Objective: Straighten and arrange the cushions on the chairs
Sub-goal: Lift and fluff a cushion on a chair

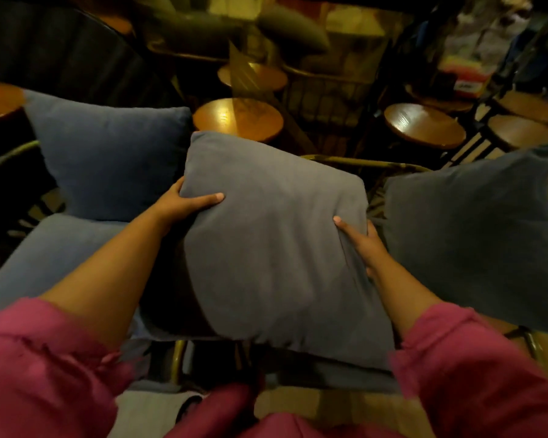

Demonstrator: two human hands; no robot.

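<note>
A square grey cushion fills the middle of the head view, held above a chair. My left hand grips its left edge, thumb on top. On its right edge, my right hand pinches the fabric. A blue-grey cushion stands upright at the left against a chair back, with a flat seat cushion below it. Another dark grey cushion leans at the right. The chair's metal frame shows behind the held cushion; its seat is mostly hidden.
Round wooden tabletops stand just beyond the chairs, with more stools at the far right. Olive cushions lie on chairs at the back. A dark chair back rises at the upper left.
</note>
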